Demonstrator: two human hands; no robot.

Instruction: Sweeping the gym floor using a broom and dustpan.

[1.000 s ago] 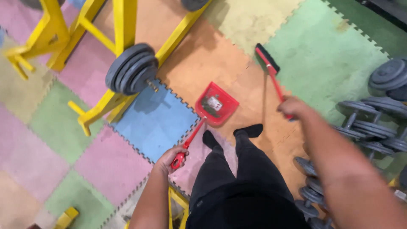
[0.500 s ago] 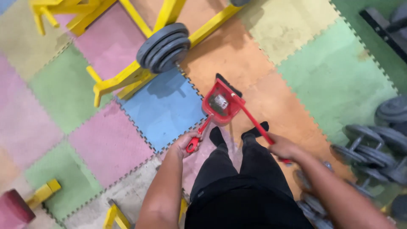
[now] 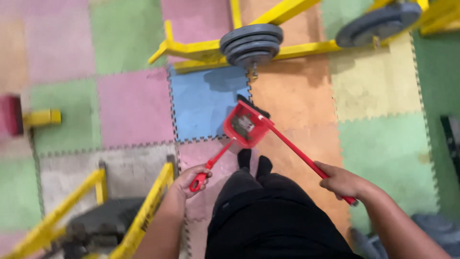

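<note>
My left hand (image 3: pixel 190 178) grips the long handle of a red dustpan (image 3: pixel 243 126), whose pan rests on the foam floor mats just ahead of my feet. My right hand (image 3: pixel 342 182) holds the red handle of a broom (image 3: pixel 297 151). The broom's dark bristle head (image 3: pixel 255 107) lies at the far edge of the pan, against its mouth. Some debris shows inside the pan. My black-clad legs and socks fill the lower middle of the view.
Coloured interlocking foam mats (image 3: pixel 134 105) cover the floor. A yellow rack with grey weight plates (image 3: pixel 251 44) stands just beyond the dustpan. Another plate (image 3: pixel 378 23) hangs at the upper right. A yellow frame (image 3: pixel 143 211) is close at my lower left, and a red-and-yellow piece (image 3: pixel 28 118) at the left.
The broom swung from out at the right down to the dustpan's mouth. My view turned, so the rack and plates now sit straight ahead.
</note>
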